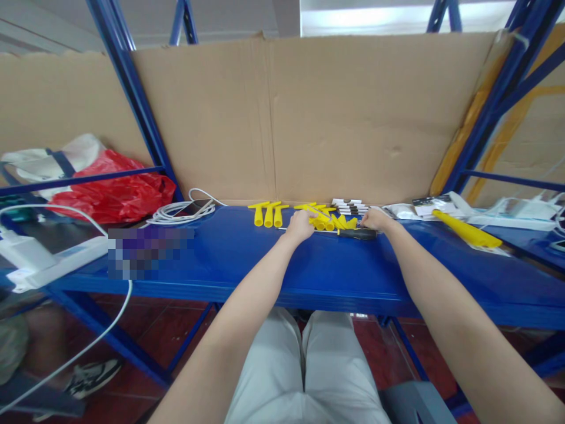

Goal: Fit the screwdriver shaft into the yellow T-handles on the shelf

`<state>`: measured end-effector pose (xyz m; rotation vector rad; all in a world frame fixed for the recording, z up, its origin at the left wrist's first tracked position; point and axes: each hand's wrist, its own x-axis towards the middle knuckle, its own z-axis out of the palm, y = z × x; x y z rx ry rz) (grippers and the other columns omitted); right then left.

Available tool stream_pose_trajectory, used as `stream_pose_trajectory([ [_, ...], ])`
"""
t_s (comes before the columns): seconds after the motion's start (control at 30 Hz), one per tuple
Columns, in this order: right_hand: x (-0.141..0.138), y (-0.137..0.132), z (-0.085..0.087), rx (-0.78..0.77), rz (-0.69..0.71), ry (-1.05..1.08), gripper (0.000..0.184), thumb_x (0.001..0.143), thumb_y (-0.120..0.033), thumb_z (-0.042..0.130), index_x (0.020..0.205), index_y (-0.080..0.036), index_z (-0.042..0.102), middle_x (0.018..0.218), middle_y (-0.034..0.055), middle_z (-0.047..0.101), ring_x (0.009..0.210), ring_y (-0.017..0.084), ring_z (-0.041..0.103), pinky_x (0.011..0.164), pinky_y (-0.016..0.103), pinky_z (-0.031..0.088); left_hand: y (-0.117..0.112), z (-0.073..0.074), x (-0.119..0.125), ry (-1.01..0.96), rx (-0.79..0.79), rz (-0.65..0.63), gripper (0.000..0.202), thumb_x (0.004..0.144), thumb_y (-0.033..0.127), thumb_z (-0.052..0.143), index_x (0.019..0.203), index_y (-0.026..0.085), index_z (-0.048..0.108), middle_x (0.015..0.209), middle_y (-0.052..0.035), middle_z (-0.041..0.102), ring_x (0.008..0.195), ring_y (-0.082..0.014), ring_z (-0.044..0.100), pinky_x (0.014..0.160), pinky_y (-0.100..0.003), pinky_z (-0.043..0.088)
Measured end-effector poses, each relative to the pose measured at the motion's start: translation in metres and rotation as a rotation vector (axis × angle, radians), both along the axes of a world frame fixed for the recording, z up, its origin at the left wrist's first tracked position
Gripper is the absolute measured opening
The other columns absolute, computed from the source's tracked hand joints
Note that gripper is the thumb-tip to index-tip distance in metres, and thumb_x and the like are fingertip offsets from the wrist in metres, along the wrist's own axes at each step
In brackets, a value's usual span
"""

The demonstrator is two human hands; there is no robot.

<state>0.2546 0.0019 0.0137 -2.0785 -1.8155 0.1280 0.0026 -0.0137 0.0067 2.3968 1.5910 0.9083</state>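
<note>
My left hand (301, 225) is at the back of the blue shelf, its fingers closed on a yellow plastic piece (318, 213) beside a cluster of similar pieces. To the right of that cluster is my right hand (375, 219), fingers curled together; whatever they pinch is too small to make out. A screwdriver (356, 234) with a black handle lies flat in front of the yellow pieces, its shaft pointing left. Left of my left hand, three T-shaped yellow pieces (268, 215) stand in a row. Behind the cluster, several black-and-white packets (351, 207) lie stacked.
Cardboard (309, 118) walls off the back between blue posts. A white cable coil (180, 213), a red plastic bag (119, 185) and a power strip (66, 262) are at left. At right lie a long yellow piece (468, 229) and white packets (441, 206).
</note>
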Motion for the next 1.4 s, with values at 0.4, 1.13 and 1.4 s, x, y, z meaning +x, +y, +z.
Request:
stream_pose_trajectory([
  [0.4, -0.062, -0.029, 0.018, 0.229, 0.317, 0.535, 0.008, 0.074, -0.012, 0.062, 0.068, -0.016, 0.066, 0.083, 0.0042, 0.070, 0.085, 0.014, 0.063, 0.084, 0.025, 0.047, -0.019, 0.002, 0.014, 0.134, 0.059, -0.083, 0.052, 0.083, 0.001, 0.052, 0.126, 0.024, 0.068, 0.124, -0.0081, 0.067, 0.119, -0.0219, 0.060, 0.106, -0.033, 0.044],
  [1.13, -0.076, -0.028, 0.007, 0.235, 0.359, 0.347, 0.016, 0.074, -0.008, 0.057, 0.062, -0.018, 0.062, 0.076, 0.0018, 0.068, 0.081, 0.016, 0.060, 0.083, 0.026, 0.045, -0.018, 0.000, 0.015, 0.140, 0.111, -0.117, 0.052, 0.083, 0.001, 0.050, 0.125, 0.025, 0.068, 0.116, -0.0083, 0.069, 0.113, -0.0221, 0.062, 0.099, -0.032, 0.049],
  [1.4, -0.080, -0.029, 0.005, 0.151, 0.232, 0.692, 0.011, 0.075, -0.012, 0.063, 0.075, -0.018, 0.053, 0.073, -0.0026, 0.057, 0.069, 0.011, 0.052, 0.069, 0.022, 0.042, -0.017, 0.002, 0.013, 0.161, 0.115, -0.137, 0.052, 0.082, 0.002, 0.051, 0.127, 0.021, 0.067, 0.119, -0.0098, 0.069, 0.112, -0.0226, 0.063, 0.097, -0.030, 0.049],
])
